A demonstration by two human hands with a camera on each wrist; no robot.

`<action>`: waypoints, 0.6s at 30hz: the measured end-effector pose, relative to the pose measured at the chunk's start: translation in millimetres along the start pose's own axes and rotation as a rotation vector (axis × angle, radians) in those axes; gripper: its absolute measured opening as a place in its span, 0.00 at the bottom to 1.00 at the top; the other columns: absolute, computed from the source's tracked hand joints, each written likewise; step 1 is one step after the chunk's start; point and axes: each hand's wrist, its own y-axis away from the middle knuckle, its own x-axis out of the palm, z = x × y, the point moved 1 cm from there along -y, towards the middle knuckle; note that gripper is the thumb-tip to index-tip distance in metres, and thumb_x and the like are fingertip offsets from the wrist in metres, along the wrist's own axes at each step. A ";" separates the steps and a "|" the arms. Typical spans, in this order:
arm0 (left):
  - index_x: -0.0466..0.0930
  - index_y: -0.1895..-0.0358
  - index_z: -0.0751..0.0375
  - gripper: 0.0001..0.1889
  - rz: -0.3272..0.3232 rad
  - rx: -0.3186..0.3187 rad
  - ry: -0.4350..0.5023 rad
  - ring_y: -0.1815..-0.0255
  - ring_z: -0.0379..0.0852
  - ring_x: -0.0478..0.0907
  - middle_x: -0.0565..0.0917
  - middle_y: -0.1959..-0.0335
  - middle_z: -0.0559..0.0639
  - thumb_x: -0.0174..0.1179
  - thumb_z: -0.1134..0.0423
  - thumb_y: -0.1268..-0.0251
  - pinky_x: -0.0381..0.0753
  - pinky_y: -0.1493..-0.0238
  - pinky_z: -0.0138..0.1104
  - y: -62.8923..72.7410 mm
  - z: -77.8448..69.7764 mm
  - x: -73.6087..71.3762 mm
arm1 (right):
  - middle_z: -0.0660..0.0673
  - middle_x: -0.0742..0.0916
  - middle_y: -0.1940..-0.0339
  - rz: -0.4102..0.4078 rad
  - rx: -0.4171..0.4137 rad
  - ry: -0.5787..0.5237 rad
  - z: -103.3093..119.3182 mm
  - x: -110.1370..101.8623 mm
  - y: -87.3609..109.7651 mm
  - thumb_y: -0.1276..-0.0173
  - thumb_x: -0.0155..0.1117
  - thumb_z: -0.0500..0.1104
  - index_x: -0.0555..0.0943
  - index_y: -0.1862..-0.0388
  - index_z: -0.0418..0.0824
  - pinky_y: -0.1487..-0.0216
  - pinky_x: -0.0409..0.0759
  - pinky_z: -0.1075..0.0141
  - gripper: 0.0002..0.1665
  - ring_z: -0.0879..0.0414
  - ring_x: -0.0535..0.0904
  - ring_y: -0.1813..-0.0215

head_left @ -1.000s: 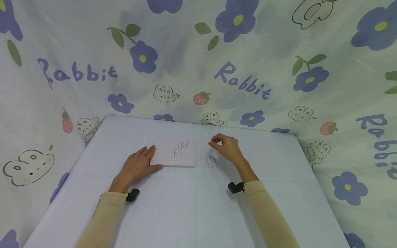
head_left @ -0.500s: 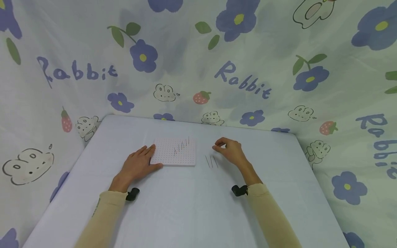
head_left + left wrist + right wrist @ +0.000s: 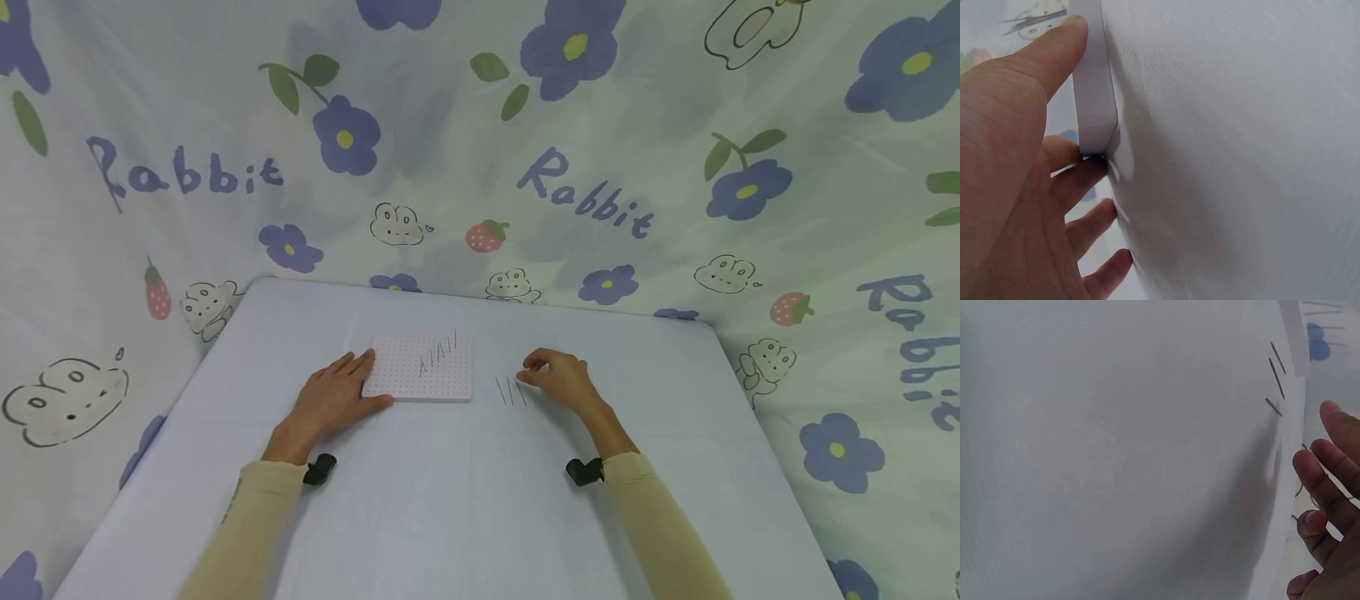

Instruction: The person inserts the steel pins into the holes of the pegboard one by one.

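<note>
A white board [image 3: 393, 387] with a grid of small holes lies flat on the table. Several thin dark needle-like sticks [image 3: 432, 358] stand up from it in a slanting row. Against its left side and near corner rests my left hand [image 3: 326, 404], thumb along the front edge, fingers spread and fairly straight. To the right of the board, 3 more thin sticks [image 3: 1277, 378] lie on the cloth, roughly parallel. My right hand [image 3: 564, 379] hovers over the rightmost one, thumb and forefinger bent towards it; the right wrist view shows a gap between them with nothing held.
White cloth covers the table [image 3: 450, 508]. Behind it hangs a curtain [image 3: 450, 167] printed with flowers and rabbits, which also runs down both sides. A small black wrist camera [image 3: 321, 469] sits at the left cuff, another black camera [image 3: 585, 472] at the right.
My right hand has moved down and slightly right, towards the loose sticks. The left hand and the board stay in place.
</note>
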 end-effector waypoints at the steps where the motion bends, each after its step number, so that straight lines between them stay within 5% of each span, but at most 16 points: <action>1: 0.53 0.21 0.68 0.49 -0.001 0.000 0.002 0.23 0.69 0.55 0.62 0.24 0.68 0.59 0.36 0.33 0.58 0.29 0.65 0.2 -0.2 -0.3 | 0.57 0.87 0.64 0.008 0.002 0.005 -0.9 1.1 0.6 0.35 0.71 0.58 0.86 0.57 0.52 0.39 0.63 0.43 0.14 0.53 0.81 0.56; 18: 0.53 0.21 0.68 0.50 -0.002 0.003 -0.002 0.23 0.69 0.55 0.62 0.24 0.68 0.59 0.35 0.33 0.58 0.30 0.66 -0.2 0.4 0.7 | 0.55 0.83 0.63 0.071 0.005 0.073 -5.3 15.6 3.7 0.41 0.76 0.59 0.86 0.57 0.53 0.44 0.66 0.42 0.17 0.56 0.78 0.58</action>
